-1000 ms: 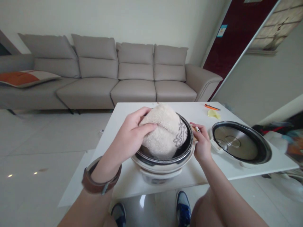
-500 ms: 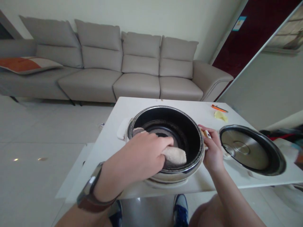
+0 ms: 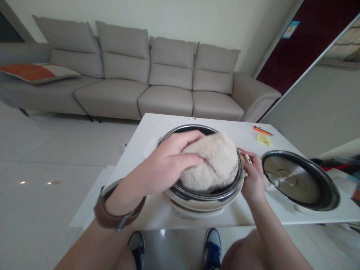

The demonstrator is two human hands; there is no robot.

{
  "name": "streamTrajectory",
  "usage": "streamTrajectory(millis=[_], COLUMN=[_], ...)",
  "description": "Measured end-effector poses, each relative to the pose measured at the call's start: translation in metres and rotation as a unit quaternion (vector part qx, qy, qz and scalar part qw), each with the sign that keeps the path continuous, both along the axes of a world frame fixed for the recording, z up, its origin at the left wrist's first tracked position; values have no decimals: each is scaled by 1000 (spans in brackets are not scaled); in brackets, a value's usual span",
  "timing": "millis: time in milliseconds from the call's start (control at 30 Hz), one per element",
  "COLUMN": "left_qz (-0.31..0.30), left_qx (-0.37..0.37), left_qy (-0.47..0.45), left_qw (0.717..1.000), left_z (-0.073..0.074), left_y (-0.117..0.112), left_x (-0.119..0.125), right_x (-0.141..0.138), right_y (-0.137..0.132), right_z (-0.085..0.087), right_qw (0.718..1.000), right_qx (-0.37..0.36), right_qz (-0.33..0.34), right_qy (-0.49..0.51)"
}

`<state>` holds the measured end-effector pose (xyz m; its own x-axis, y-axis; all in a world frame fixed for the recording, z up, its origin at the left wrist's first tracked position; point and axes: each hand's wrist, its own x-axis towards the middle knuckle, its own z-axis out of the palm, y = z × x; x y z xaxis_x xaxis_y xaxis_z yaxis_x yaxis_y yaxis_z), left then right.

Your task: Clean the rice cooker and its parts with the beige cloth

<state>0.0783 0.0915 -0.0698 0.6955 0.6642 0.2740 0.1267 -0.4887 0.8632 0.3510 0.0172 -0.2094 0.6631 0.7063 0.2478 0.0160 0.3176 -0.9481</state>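
A round pot [image 3: 208, 206] with a pale outer body, dark inside and metal rim, stands on the white table [image 3: 157, 123]. My left hand [image 3: 174, 157], a watch-like band on its wrist, grips a bunched beige cloth [image 3: 213, 157] with dark smudges along its lower edge. The cloth lies over the pot's opening and hides most of the inside. On the pot's right side my right hand [image 3: 253, 178] is closed around the side handle, with a small white-and-orange piece [image 3: 247, 158] showing at the fingers.
Right of the pot lies a lid [image 3: 298, 180] with a dark rim, its inner face up. An orange peeler-like tool [image 3: 263, 130] and a yellowish scrap [image 3: 264, 140] lie at the table's far right. Behind the table stands a grey sofa [image 3: 168, 101].
My left hand has lifted the cloth from inside the pot and turned it, so it now spreads over the rim. My right hand stays at the pot's side.
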Motion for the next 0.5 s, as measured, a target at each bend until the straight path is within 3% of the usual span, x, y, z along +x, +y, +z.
streamTrajectory(millis=[133, 233, 300, 367, 433, 500], left_qz=[145, 207, 182, 105, 38, 9], left_qx=[43, 159, 242, 286, 293, 286], left_qy=[-153, -183, -80, 77, 203, 285], left_qw=[977, 948, 950, 949, 933, 915], left_z=[1, 3, 5, 6, 2, -4], left_y=[15, 14, 9, 4, -1, -5], left_x=[-19, -26, -26, -22, -15, -8], right_x=[2, 2, 2, 1, 1, 3], right_y=[0, -1, -1, -1, -1, -1], right_z=[-3, -3, -3, -2, -3, -4], right_qw=[1000, 1000, 1000, 1000, 1000, 1000], right_qx=[0, -5, -9, -12, -12, -11], right_qz=[3, 0, -2, -4, -2, 4], right_qy=[-4, -11, -11, -9, -5, -2])
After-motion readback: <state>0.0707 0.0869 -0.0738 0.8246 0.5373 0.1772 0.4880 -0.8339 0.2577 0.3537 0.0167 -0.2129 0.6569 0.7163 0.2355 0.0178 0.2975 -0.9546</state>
